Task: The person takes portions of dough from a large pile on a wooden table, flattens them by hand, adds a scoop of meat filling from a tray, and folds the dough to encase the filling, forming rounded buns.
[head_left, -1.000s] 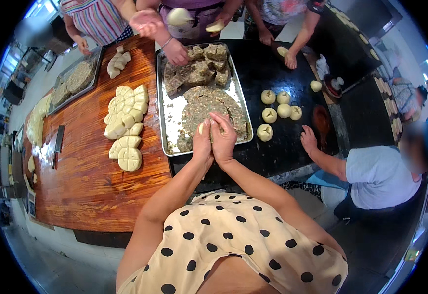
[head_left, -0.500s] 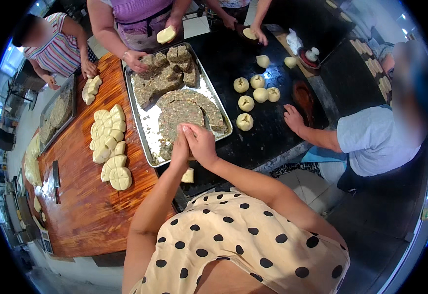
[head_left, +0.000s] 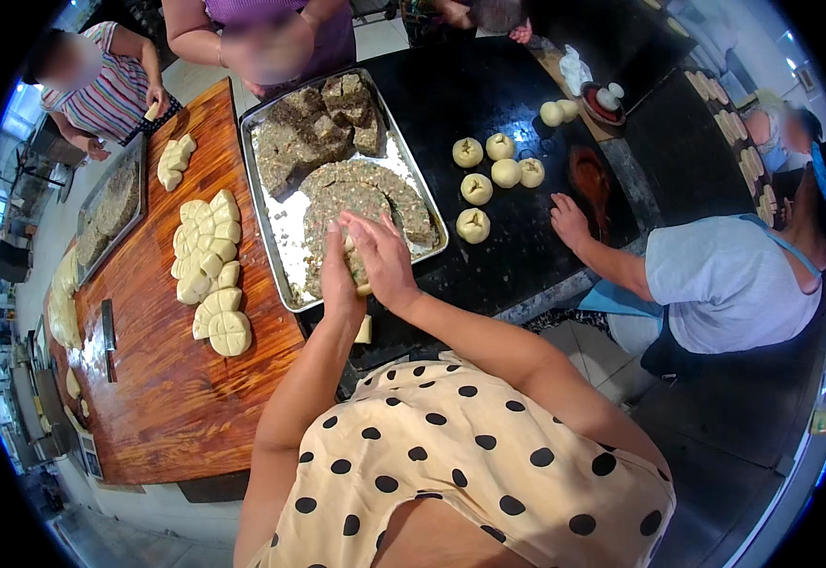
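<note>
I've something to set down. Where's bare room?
Free: the wooden table this side of the cut dough, and the black worktop beyond the balls, right of the tray. Crowded: that tray, heaped with filling, left hand and right hand over its near edge.

The wooden desk (head_left: 162, 398) has a glossy reddish-brown surface with visible grain. The black desk (head_left: 413, 90) adjoins it on the right and shows a bluish reflection near its far end. A further dark surface (head_left: 680, 142) stands beyond. The floor (head_left: 595, 358) is laid with pale tiles at this side. Bright bluish light enters at the windows (head_left: 13, 142) along the left rim.
</note>
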Action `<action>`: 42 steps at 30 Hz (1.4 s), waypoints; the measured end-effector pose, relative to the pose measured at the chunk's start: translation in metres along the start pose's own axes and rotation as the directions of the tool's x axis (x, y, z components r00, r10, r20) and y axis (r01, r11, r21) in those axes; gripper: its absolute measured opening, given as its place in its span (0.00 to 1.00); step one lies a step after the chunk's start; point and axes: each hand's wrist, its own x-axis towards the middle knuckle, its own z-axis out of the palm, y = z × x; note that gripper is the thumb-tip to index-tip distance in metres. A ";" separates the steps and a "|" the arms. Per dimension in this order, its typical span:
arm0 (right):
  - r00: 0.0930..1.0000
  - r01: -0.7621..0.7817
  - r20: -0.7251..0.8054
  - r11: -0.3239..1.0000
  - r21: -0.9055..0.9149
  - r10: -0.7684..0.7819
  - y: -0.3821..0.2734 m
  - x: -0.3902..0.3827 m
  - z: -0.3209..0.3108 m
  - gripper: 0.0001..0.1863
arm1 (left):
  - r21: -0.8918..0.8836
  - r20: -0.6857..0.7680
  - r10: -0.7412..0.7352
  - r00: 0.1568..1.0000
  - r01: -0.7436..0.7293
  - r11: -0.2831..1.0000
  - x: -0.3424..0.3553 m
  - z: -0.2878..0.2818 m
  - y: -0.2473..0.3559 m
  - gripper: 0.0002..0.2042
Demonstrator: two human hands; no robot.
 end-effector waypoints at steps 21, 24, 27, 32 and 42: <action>0.989 0.000 -0.140 0.963 0.270 0.039 -0.002 -0.015 0.014 0.15 | 0.170 0.089 0.245 0.965 -0.257 0.951 -0.019 -0.004 -0.001 0.20; 0.999 -0.050 0.019 0.849 0.526 0.046 -0.023 -0.012 0.001 0.21 | 0.184 0.073 0.258 0.963 -0.268 0.946 -0.017 -0.012 0.018 0.26; 0.983 -0.160 0.019 0.818 0.552 0.180 -0.025 -0.006 -0.003 0.24 | 0.492 0.141 0.141 0.980 -0.193 0.849 -0.007 -0.013 0.024 0.34; 0.992 -0.042 -0.099 0.930 0.365 0.084 -0.033 0.002 -0.005 0.25 | 0.123 0.132 0.188 0.973 -0.204 0.971 -0.007 0.004 0.029 0.30; 0.974 0.189 -0.130 0.982 0.001 -0.187 -0.006 -0.024 0.021 0.18 | 0.224 -0.005 0.366 0.931 -0.356 0.907 -0.017 -0.030 -0.037 0.21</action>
